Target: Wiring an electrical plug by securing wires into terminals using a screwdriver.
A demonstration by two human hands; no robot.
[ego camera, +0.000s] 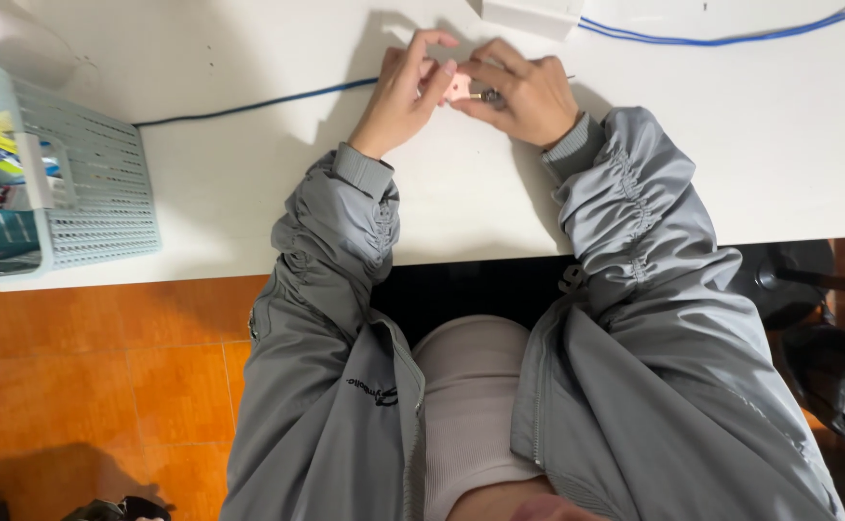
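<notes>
A small pink part (pixel 458 87) is pinched in the grip of both the left hand (pixel 405 92) and right hand (pixel 527 96), far on the desk (pixel 693 154); bare surface is seen right, a basket (pixel 95 183) left.

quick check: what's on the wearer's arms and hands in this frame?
Both arms wear a grey jacket: smooth fabric, sleeves gathered in ruched seams, ribbed knit cuffs. Left sleeve, right sleeve. Left hand and right hand are bare: no gloves. No watch visible.
</notes>
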